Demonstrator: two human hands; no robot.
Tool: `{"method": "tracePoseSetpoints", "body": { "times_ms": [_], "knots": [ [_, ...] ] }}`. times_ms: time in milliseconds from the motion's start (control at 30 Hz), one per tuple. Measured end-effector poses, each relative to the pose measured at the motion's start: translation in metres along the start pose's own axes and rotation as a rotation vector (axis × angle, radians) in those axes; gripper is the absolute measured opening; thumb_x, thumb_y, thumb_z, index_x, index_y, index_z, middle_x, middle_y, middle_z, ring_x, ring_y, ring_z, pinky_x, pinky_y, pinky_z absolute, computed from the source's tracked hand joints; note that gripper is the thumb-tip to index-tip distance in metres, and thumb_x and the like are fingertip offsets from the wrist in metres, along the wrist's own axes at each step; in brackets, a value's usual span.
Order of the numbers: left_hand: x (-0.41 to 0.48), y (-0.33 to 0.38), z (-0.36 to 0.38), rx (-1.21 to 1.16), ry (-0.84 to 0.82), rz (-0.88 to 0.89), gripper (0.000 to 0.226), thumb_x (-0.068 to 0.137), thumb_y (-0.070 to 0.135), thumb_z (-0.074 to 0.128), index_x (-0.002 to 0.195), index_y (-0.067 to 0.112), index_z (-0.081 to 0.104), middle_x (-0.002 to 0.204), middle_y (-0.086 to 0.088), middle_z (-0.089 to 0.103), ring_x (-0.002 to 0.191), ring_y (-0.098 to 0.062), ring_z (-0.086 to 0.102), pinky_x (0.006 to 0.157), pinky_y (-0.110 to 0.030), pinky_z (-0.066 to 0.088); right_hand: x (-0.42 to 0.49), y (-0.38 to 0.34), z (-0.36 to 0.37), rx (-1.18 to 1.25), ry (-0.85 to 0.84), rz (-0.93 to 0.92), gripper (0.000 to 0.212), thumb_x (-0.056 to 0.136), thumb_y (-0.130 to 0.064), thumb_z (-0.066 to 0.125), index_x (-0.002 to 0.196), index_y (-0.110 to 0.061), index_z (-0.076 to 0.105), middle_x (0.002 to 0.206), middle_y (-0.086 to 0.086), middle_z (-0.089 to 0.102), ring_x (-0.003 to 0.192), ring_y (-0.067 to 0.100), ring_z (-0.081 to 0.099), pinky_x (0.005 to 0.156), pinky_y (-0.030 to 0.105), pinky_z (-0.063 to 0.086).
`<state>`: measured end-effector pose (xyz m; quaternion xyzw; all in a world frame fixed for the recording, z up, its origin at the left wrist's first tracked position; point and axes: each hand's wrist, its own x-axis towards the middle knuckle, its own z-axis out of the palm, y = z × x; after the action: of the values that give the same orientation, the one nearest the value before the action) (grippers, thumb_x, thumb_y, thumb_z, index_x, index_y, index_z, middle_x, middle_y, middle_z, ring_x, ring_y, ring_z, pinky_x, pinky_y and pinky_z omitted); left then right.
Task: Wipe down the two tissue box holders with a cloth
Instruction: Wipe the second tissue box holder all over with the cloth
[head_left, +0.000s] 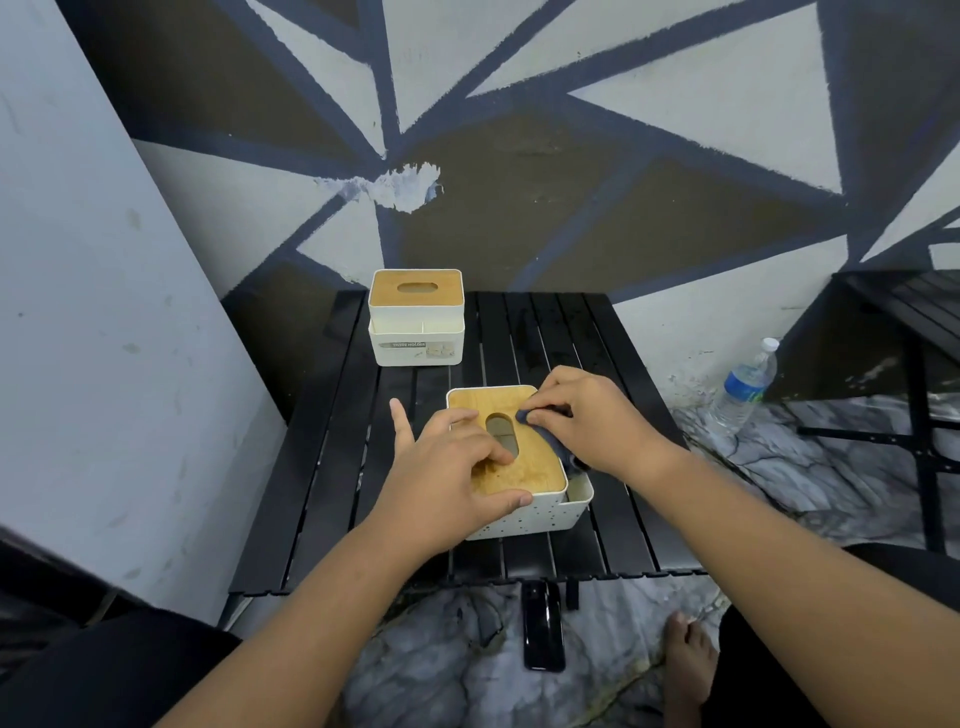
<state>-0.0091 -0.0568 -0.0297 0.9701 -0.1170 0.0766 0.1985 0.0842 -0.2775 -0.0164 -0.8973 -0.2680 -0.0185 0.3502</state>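
Currently, the near holder (524, 519) is pressed by the left hand (447, 483), fingers (457, 418) spread on its lid (530, 478). A dark cloth (555, 446) is pinched by the right hand (587, 421) on that lid. The second holder (415, 317) is seen beyond it.

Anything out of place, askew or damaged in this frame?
Paint has flaked off the wall, leaving a ragged pale patch. A black phone lies on the floor. The near holder sits askew on the table; the far holder sits square.
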Motion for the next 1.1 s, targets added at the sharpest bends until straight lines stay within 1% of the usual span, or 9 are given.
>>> {"method": "tracePoseSetpoints", "body": {
  "times_ms": [100, 200, 267, 300, 367, 467, 533, 633, 1100],
  "knots": [
    [0.001, 0.011, 0.003, 0.111, 0.039, -0.049, 0.058, 0.08, 0.088, 0.061, 0.114, 0.043, 0.072, 0.114, 0.03, 0.065, 0.149, -0.001, 0.032, 0.122, -0.068, -0.026, -0.019, 0.007, -0.008, 0.152, -0.009, 0.093, 0.014, 0.096, -0.021, 0.081, 0.103, -0.032, 0.087, 0.098, -0.018, 0.067, 0.093, 0.003, 0.068, 0.084, 0.015, 0.049],
    [0.006, 0.015, 0.003, 0.144, 0.059, -0.042, 0.065, 0.078, 0.093, 0.055, 0.113, 0.041, 0.073, 0.114, 0.028, 0.066, 0.146, -0.004, 0.033, 0.122, -0.072, -0.023, -0.04, 0.01, -0.017, 0.277, 0.082, 0.155, 0.018, 0.094, -0.017, 0.083, 0.099, -0.034, 0.087, 0.098, -0.014, 0.071, 0.09, 0.007, 0.073, 0.08, 0.026, 0.058],
    [0.006, 0.011, -0.003, 0.077, 0.013, 0.023, 0.068, 0.078, 0.094, 0.051, 0.115, 0.042, 0.072, 0.117, 0.031, 0.066, 0.15, -0.004, 0.027, 0.121, -0.071, -0.026, -0.045, 0.007, -0.024, 0.349, 0.096, 0.195, 0.017, 0.094, -0.017, 0.082, 0.099, -0.032, 0.087, 0.099, -0.01, 0.072, 0.085, 0.013, 0.075, 0.061, 0.037, 0.063],
    [0.006, 0.006, -0.008, 0.033, -0.028, 0.061, 0.064, 0.079, 0.09, 0.054, 0.118, 0.043, 0.071, 0.12, 0.033, 0.064, 0.154, -0.005, 0.022, 0.12, -0.071, -0.027, -0.046, 0.006, -0.026, 0.369, 0.089, 0.209, 0.016, 0.095, -0.017, 0.082, 0.099, -0.031, 0.087, 0.101, -0.009, 0.072, 0.082, 0.016, 0.075, 0.049, 0.036, 0.059],
    [0.003, -0.008, -0.021, -0.033, -0.116, 0.114, 0.049, 0.084, 0.071, 0.065, 0.127, 0.047, 0.067, 0.13, 0.038, 0.059, 0.16, -0.007, 0.014, 0.119, -0.071, -0.029, -0.046, 0.004, -0.028, 0.391, 0.072, 0.217, 0.015, 0.096, -0.017, 0.081, 0.099, -0.03, 0.087, 0.102, -0.008, 0.072, 0.083, 0.019, 0.075, 0.042, 0.031, 0.053],
    [0.004, -0.025, -0.031, -0.072, -0.22, 0.132, 0.054, 0.084, 0.052, 0.071, 0.136, 0.055, 0.059, 0.142, 0.044, 0.048, 0.163, -0.004, 0.003, 0.118, -0.071, -0.031, -0.049, 0.003, -0.024, 0.386, 0.04, 0.19, 0.016, 0.095, -0.017, 0.082, 0.099, -0.031, 0.088, 0.101, -0.01, 0.072, 0.085, 0.012, 0.074, 0.06, 0.029, 0.06],
    [0.007, -0.029, -0.034, -0.074, -0.245, 0.145, 0.054, 0.082, 0.052, 0.07, 0.136, 0.056, 0.061, 0.143, 0.045, 0.048, 0.162, -0.001, 0.003, 0.117, -0.071, -0.031, -0.05, 0.001, -0.021, 0.388, 0.024, 0.165, 0.018, 0.095, -0.013, 0.081, 0.1, -0.029, 0.088, 0.099, -0.011, 0.072, 0.084, 0.006, 0.071, 0.068, 0.014, 0.054],
    [0.011, -0.03, -0.037, -0.091, -0.274, 0.148, 0.051, 0.082, 0.054, 0.067, 0.133, 0.055, 0.066, 0.14, 0.046, 0.051, 0.16, 0.004, 0.005, 0.116, -0.071, -0.032, -0.05, -0.002, -0.018, 0.366, 0.013, 0.129, 0.021, 0.095, -0.011, 0.081, 0.101, -0.03, 0.088, 0.099, -0.01, 0.071, 0.083, 0.004, 0.069, 0.078, 0.012, 0.05],
    [0.008, -0.041, -0.041, -0.153, -0.373, 0.088, 0.058, 0.088, 0.045, 0.077, 0.142, 0.058, 0.06, 0.15, 0.049, 0.043, 0.161, 0.007, -0.006, 0.115, -0.067, -0.038, -0.048, -0.003, -0.01, 0.259, -0.016, 0.125, 0.016, 0.097, -0.019, 0.081, 0.103, -0.032, 0.087, 0.099, -0.013, 0.068, 0.076, 0.004, 0.064, 0.076, 0.014, 0.049]
  ]
}}
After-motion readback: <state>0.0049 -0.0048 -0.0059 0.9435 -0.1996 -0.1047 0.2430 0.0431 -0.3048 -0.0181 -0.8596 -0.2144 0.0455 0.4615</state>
